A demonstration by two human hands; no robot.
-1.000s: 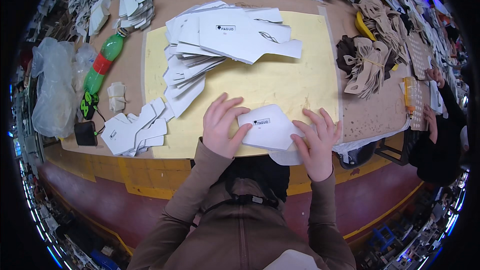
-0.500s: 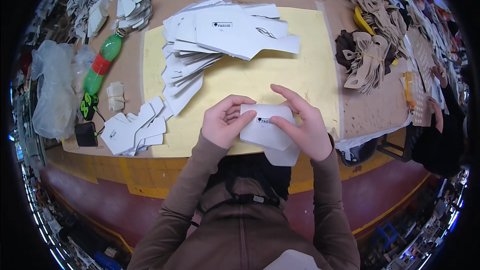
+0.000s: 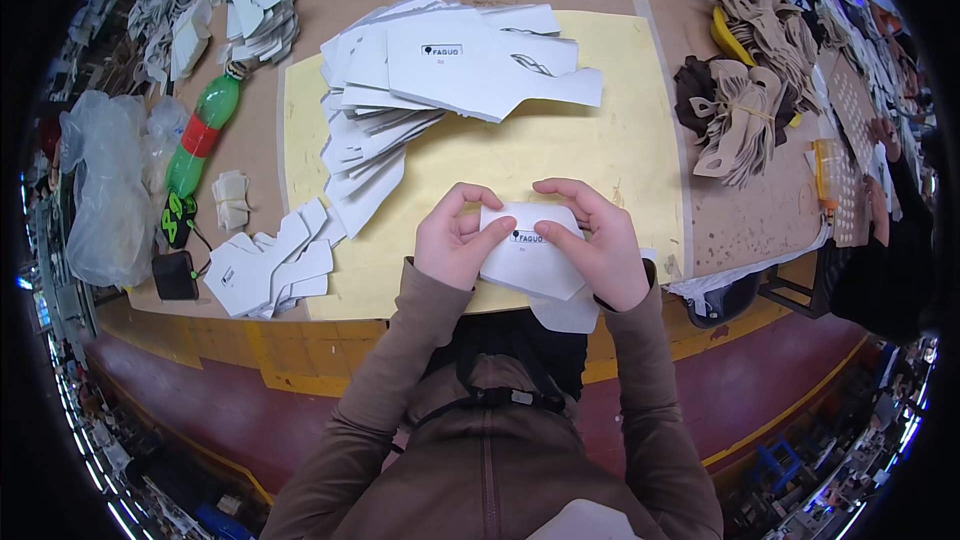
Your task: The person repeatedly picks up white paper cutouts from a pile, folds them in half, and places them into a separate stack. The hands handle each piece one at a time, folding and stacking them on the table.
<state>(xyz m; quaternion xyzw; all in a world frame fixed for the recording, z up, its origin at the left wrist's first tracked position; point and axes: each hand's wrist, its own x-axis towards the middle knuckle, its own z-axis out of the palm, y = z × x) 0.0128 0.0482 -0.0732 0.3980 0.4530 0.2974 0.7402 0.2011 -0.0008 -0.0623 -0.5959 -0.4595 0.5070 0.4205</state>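
Observation:
Between both hands is a white cut piece (image 3: 530, 265) with a dark printed mark, held over the table's near edge. My left hand (image 3: 455, 238) pinches its left side, thumb on top and fingers curled at the far edge. On the other side my right hand (image 3: 600, 245) grips it the same way, with the thumb beside the mark. A lower part of white material hangs below, toward my lap. Beyond the hands, a fanned stack of similar white pieces (image 3: 460, 55) lies on a yellow sheet (image 3: 510, 155). More white pieces (image 3: 270, 265) lie to the left.
At left are a green bottle (image 3: 215, 100) with a red label, clear plastic bags (image 3: 105, 190), a small tied bundle (image 3: 231, 200) and a black device (image 3: 175, 275). Beige bundles (image 3: 740, 125) and an orange bottle (image 3: 825, 175) lie right, near another person's hand (image 3: 876, 210).
My right thumb has shifted slightly left and up on the piece, and the right hand has drawn in closer. The white piece stays between both hands, its lower part covered a little more.

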